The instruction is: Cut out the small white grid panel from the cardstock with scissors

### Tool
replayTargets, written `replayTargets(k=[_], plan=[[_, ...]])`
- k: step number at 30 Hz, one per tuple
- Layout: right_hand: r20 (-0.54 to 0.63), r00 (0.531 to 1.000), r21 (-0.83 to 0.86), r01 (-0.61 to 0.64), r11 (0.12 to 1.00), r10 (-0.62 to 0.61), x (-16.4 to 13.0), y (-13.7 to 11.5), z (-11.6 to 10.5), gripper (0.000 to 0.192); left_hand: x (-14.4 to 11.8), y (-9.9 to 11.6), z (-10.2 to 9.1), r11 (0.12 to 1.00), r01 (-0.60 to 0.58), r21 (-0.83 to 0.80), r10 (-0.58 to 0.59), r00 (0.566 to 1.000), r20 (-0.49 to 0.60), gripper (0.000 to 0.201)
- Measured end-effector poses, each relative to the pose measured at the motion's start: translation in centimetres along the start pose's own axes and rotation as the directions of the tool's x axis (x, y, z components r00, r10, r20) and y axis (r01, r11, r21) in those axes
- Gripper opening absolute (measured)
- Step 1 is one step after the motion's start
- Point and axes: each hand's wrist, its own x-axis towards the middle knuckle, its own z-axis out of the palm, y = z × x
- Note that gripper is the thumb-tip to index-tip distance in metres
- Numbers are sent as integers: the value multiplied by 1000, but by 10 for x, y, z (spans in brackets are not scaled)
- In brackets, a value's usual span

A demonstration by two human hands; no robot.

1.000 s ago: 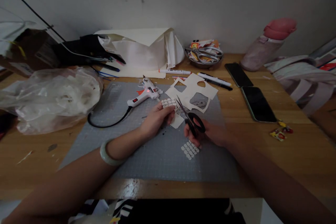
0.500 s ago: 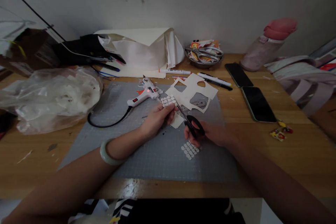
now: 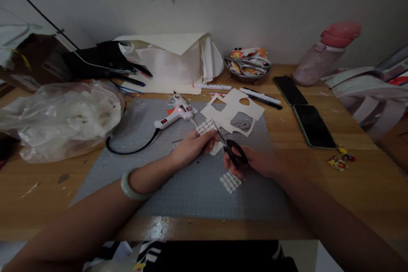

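Right now the left hand [image 3: 191,146] pinches a small white sheet of rounded sticker-like pads [image 3: 205,127] between thumb and fingertips, holding it just above the grey gridded cutting mat [image 3: 178,187]. The sheet juts up and away from the fingers, toward the far side of the mat, so its free edge faces the blades. The right hand [image 3: 255,162] is closed through the loops of the black-handled scissors [image 3: 228,144], whose long axis runs on a slant — handles low and near the right hand, tips up and to the left, meeting the right edge of the held sheet. The blades look nearly closed, though how far is hard to tell at this size. So the sheet lies just beyond the left fingertips and at the scissor tips, with both hands close together over the mat's middle.

A second white patch of the same pads [image 3: 230,181] lies flat on the mat, just under the right hand. A white hot-glue gun [image 3: 175,114] rests beyond the left hand, and white cut-out card pieces [image 3: 234,108] lie just past the scissor tips.
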Motion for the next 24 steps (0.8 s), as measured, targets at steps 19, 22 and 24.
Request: replayTargets(k=[19,22,24], plan=[[11,1000,1,-12,1000,12,0,-1,0,56,-2,7,0,984,57,166,-68,996,64,36],[16,1000,-21,-6,1000,6,-1,-1,-1,56,-1,4,-1,990,46,137,-56,995,77,37],[16,1000,-33,-7,999,7,-1,0,-1,56,0,2,-2,993,32,110,-42,995,89,37]])
